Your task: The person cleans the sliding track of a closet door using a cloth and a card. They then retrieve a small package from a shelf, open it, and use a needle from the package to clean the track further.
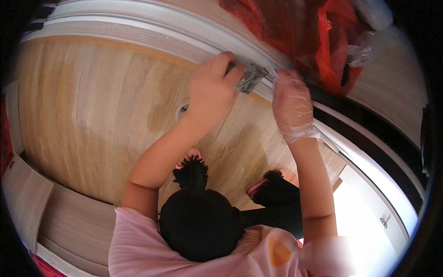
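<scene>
A pale brown wood-plank floor (106, 87) takes up most of the left and middle of the view, with darker, wet-looking patches on some planks. Along the top and right runs a wood-grain table (392, 83), edged by a black band and white strips (115, 14) that bow with the lens. The person wears a pink shirt (143, 240) with an orange-yellow patch on the front, and black trousers (198, 226) with fringed hems. A crumpled, see-through red plastic bag (290, 37) lies on the table beyond the hands, with a clear plastic piece (360, 54) just beside it. At the lower right is a white panel (364, 198); at the lower left, wood-grain boards (27, 198).

Both forearms reach up to the white edge. The left hand (212, 87) is bare, its thumb and forefinger bent around the left end of a crinkled grey plastic piece (250, 77). The right hand (293, 99), in a clear glove (297, 131) bunched at the wrist, pinches the other end, its fingertips blurred. The grey plastic is thus between the two hands, in front of the white edge. Pink slippers (254, 189) show below the hems. A small round fitting (183, 108), partly hidden by the left wrist, sits on the floor.
</scene>
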Motion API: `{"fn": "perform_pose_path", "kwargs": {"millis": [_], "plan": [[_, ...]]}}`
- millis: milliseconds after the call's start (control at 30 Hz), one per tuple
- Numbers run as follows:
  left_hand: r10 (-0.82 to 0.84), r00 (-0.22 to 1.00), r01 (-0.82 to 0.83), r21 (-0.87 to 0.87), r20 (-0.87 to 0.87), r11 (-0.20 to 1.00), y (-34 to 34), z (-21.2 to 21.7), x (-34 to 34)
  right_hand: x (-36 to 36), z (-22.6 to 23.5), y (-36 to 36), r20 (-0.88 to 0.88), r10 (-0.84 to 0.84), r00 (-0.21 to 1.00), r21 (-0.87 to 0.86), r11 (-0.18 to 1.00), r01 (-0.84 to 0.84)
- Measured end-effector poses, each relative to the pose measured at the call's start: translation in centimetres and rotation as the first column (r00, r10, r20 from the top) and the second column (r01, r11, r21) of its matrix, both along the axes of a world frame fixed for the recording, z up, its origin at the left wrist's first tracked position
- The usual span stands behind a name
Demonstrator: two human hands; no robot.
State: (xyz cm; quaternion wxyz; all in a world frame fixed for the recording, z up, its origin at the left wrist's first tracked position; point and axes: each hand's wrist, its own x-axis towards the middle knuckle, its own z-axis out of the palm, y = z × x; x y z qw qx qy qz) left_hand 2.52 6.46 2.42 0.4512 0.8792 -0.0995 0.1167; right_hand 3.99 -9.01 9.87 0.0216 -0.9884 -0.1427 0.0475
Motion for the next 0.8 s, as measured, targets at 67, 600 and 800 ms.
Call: {"fn": "perform_pose_path", "kwargs": {"millis": [67,600,800], "plan": [[-0.036,0.997,0.028,0.106,0.074,0.994,-0.2,0.2,0.0,0.0,-0.3,-0.1,-0.005,-0.013,1.000,0.007,1.000,0.013],[0.057,0.993,-0.062,-0.053,-0.099,0.997,0.8,0.0,0.3,0.8,-2.1,0.0,-0.098,-0.013,0.995,-0.087,0.996,0.004],[0.138,0.986,-0.138,0.006,-0.088,0.990,1.2,-0.1,0.6,1.1,-3.8,-0.7,-0.009,0.170,0.985,-0.017,0.985,-0.171]]}}
